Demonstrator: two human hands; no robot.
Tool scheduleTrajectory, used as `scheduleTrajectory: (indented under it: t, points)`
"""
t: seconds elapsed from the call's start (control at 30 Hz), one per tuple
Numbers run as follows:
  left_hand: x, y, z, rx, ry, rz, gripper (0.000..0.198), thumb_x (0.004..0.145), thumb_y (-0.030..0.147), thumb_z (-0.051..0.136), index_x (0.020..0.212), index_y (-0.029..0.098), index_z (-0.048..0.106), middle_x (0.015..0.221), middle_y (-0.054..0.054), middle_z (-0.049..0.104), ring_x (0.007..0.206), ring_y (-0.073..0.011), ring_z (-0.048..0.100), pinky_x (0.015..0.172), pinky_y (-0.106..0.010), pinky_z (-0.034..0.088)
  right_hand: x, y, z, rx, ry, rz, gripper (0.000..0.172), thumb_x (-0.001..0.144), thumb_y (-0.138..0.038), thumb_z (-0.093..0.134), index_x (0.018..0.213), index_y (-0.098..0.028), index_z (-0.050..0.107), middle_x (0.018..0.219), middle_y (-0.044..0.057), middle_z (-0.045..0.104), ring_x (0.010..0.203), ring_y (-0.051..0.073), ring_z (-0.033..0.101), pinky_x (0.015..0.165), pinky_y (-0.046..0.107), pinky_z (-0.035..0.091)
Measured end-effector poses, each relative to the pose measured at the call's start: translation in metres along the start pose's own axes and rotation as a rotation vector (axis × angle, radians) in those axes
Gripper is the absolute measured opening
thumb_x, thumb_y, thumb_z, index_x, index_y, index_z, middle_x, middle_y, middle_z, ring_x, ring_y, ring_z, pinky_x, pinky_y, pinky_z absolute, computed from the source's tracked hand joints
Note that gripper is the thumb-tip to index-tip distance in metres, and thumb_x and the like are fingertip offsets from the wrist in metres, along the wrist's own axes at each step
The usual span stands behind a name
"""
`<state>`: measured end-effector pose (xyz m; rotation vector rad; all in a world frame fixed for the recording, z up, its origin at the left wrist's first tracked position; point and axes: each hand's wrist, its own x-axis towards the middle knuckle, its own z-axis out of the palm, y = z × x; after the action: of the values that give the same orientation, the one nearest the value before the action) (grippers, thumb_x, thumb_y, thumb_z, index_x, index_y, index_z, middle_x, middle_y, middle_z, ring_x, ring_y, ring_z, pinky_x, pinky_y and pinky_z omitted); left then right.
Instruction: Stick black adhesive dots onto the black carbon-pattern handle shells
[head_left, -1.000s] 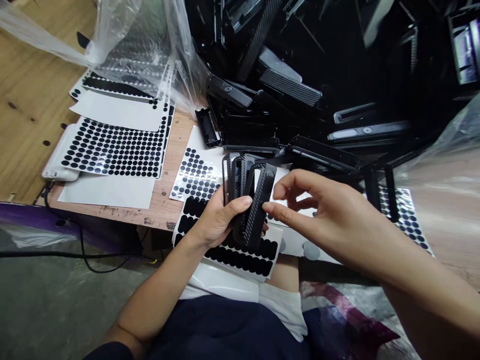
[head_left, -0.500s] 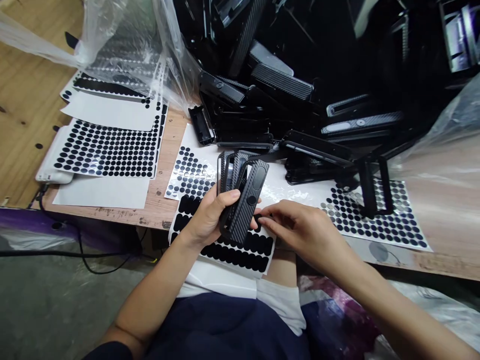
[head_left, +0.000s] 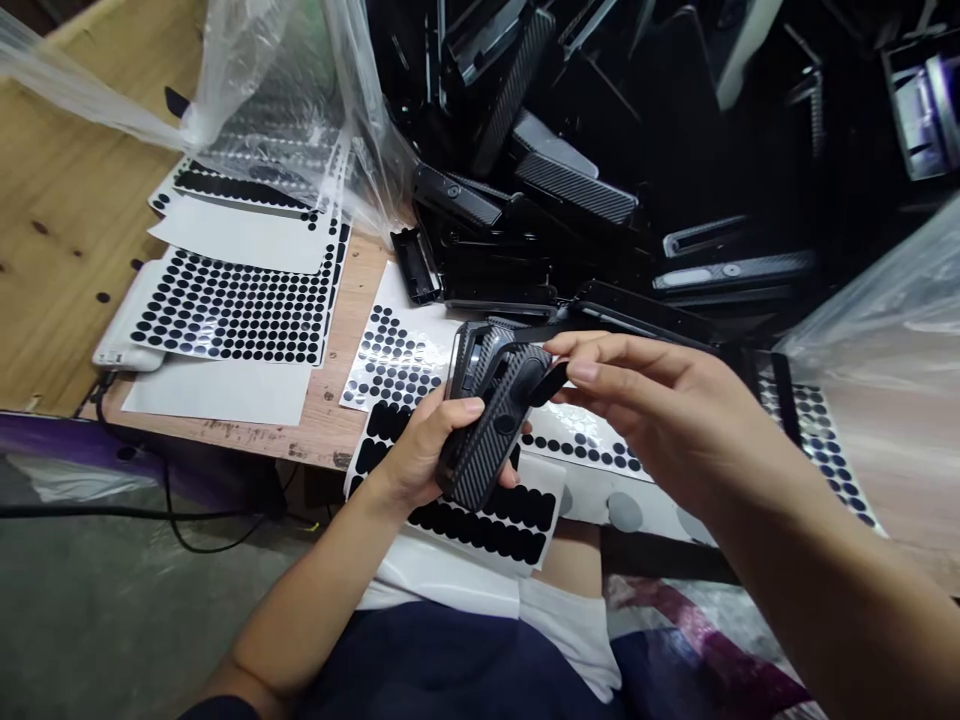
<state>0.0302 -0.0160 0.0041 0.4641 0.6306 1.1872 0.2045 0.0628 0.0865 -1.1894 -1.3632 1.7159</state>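
My left hand (head_left: 421,440) grips a black plastic housing (head_left: 480,466) with a carbon-fibre pattern. Further black frame-like pieces show behind it in the same grasp; how they join is unclear. A dark round spot sits midway along the housing's face. Between thumb and fingers, my right hand (head_left: 667,400) pinches a black oval sticker (head_left: 551,385), tilted up at the housing's upper end. Whether its near end touches the surface I cannot tell. Below both hands, a sheet of elongated black stickers (head_left: 480,545) lies over my lap at the table edge.
A large heap of black plastic parts (head_left: 577,185) fills the back. Sheets of black round stickers (head_left: 232,310) lie at the left, beside a white device (head_left: 127,325) with a cable. Another dot-sticker sheet (head_left: 386,355) lies under the hands. Clear plastic film (head_left: 277,90) hangs at the back left.
My right hand has risen from the sticker sheet to the housing's upper end, with the black oval sticker now plainly in its fingers. The left hand keeps its hold on the housing.
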Motion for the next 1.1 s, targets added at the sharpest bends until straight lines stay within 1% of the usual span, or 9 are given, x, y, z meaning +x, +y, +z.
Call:
scheduleTrajectory:
  t: [0.13, 0.23, 0.4, 0.57, 0.73, 0.8, 0.93, 1.03, 1.1]
  points:
    - [-0.001, 0.000, 0.001, 0.008, 0.004, -0.014, 0.050, 0.083, 0.051, 0.073, 0.109, 0.010, 0.062, 0.087, -0.011, 0.076, 0.052, -0.0185, 0.071, 0.047, -0.025, 0.055, 0.002, 0.000, 0.007, -0.045, -0.028, -0.022, 0.023, 0.067, -0.043, 0.095, 0.069, -0.026, 0.079, 0.103, 0.002, 0.073, 0.091, 0.019, 0.065, 0.086, 0.033, 0.056]
    - [0.000, 0.000, 0.001, 0.011, -0.001, -0.016, 0.051, 0.082, 0.052, 0.074, 0.108, 0.010, 0.061, 0.091, -0.013, 0.076, 0.053, -0.0182, 0.071, 0.050, -0.026, 0.057, 0.002, -0.001, 0.007, -0.058, -0.024, -0.023, 0.025, 0.067, -0.045, 0.095, 0.070, -0.026, 0.079, 0.099, 0.002, 0.072, 0.087, 0.018, 0.064, 0.085, 0.033, 0.056]
    - [0.000, -0.001, 0.000, -0.005, 0.002, -0.008, 0.052, 0.080, 0.051, 0.075, 0.110, 0.012, 0.057, 0.092, -0.012, 0.077, 0.052, -0.0182, 0.072, 0.051, -0.027, 0.059, 0.002, -0.002, 0.007, -0.104, -0.011, -0.039, 0.032, 0.066, -0.050, 0.094, 0.070, -0.024, 0.077, 0.096, 0.003, 0.072, 0.086, 0.019, 0.065, 0.085, 0.036, 0.057]
    - [-0.001, -0.001, 0.000, -0.008, -0.024, 0.002, 0.048, 0.083, 0.050, 0.075, 0.108, 0.012, 0.060, 0.092, -0.013, 0.077, 0.054, -0.0177, 0.072, 0.052, -0.026, 0.060, 0.002, -0.003, 0.008, -0.140, -0.032, -0.046, 0.033, 0.068, -0.051, 0.093, 0.070, -0.023, 0.075, 0.097, 0.004, 0.072, 0.089, 0.022, 0.066, 0.088, 0.039, 0.057]
    - [-0.001, -0.001, 0.001, -0.006, -0.031, 0.005, 0.047, 0.082, 0.051, 0.075, 0.106, 0.012, 0.061, 0.090, -0.012, 0.077, 0.054, -0.0175, 0.072, 0.052, -0.026, 0.059, 0.001, -0.004, 0.005, -0.193, -0.049, -0.055, 0.031, 0.071, -0.050, 0.092, 0.072, -0.024, 0.076, 0.096, 0.004, 0.072, 0.092, 0.024, 0.066, 0.090, 0.040, 0.055]
    - [-0.001, -0.001, 0.001, -0.005, -0.032, 0.004, 0.047, 0.082, 0.050, 0.075, 0.107, 0.012, 0.061, 0.090, -0.012, 0.077, 0.054, -0.0173, 0.072, 0.052, -0.026, 0.059, 0.002, -0.004, 0.003, -0.217, -0.055, -0.062, 0.030, 0.072, -0.050, 0.091, 0.073, -0.024, 0.076, 0.095, 0.003, 0.072, 0.092, 0.023, 0.066, 0.091, 0.040, 0.054]
    - [-0.001, 0.000, 0.002, -0.013, -0.008, -0.002, 0.050, 0.081, 0.048, 0.077, 0.110, 0.014, 0.056, 0.089, -0.011, 0.077, 0.053, -0.0182, 0.072, 0.052, -0.027, 0.059, 0.004, -0.003, -0.001, -0.272, -0.061, -0.075, 0.027, 0.075, -0.049, 0.089, 0.075, -0.025, 0.076, 0.100, 0.002, 0.073, 0.097, 0.023, 0.065, 0.094, 0.039, 0.051]
    - [-0.001, 0.000, 0.002, -0.007, -0.003, -0.008, 0.050, 0.080, 0.048, 0.077, 0.110, 0.014, 0.055, 0.089, -0.010, 0.077, 0.053, -0.0189, 0.072, 0.052, -0.027, 0.060, 0.004, -0.004, -0.003, -0.317, -0.050, -0.094, 0.027, 0.076, -0.050, 0.088, 0.076, -0.026, 0.077, 0.102, 0.002, 0.073, 0.098, 0.024, 0.065, 0.093, 0.038, 0.049]
    - [-0.002, 0.000, 0.002, -0.008, 0.000, -0.012, 0.050, 0.080, 0.048, 0.077, 0.110, 0.014, 0.055, 0.087, -0.009, 0.076, 0.053, -0.0194, 0.073, 0.053, -0.028, 0.060, 0.003, -0.006, -0.002, -0.358, -0.032, -0.107, 0.029, 0.075, -0.052, 0.088, 0.076, -0.025, 0.076, 0.101, 0.003, 0.073, 0.095, 0.024, 0.066, 0.090, 0.038, 0.050]
